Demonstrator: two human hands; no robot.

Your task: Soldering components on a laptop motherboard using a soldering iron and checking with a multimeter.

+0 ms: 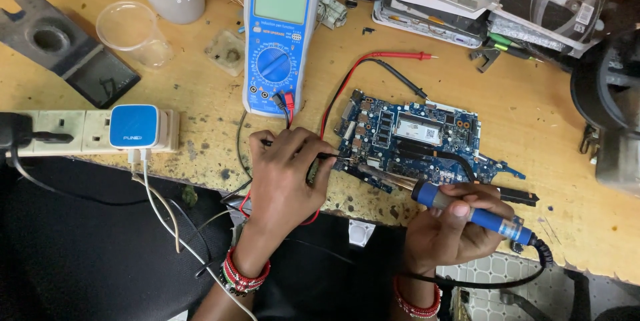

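Left hand (287,171) pinched shut on a thin tweezer (328,156), tip touching the blue circuit board's (413,138) left edge. Right hand (450,224) wrapped tight around a blue soldering iron (467,211), its tip angled onto the same board, flat on the wooden bench (520,108) beside the blue multimeter (279,38).

Glossy blue plastic iron handle (477,216); worn wooden bench (520,108)
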